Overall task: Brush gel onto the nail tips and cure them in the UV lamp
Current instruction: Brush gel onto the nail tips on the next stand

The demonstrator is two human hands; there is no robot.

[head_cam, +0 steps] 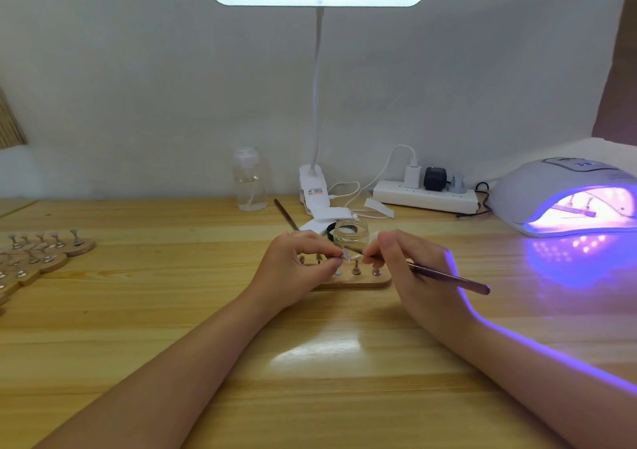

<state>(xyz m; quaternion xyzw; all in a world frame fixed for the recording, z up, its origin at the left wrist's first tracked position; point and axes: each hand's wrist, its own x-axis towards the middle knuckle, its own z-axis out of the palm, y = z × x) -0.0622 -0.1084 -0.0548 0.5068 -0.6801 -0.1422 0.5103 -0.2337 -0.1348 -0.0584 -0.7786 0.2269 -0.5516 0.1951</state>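
Purple-lit white UV lamp (565,197), maroon brush (448,278), pale wood-grain table (172,310)

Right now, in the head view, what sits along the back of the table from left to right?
Clear pump bottle → clip base of the desk lamp → white power strip → UV lamp, lit purple with a holder inside.

Clear nail tip (345,255) under brush (448,278)
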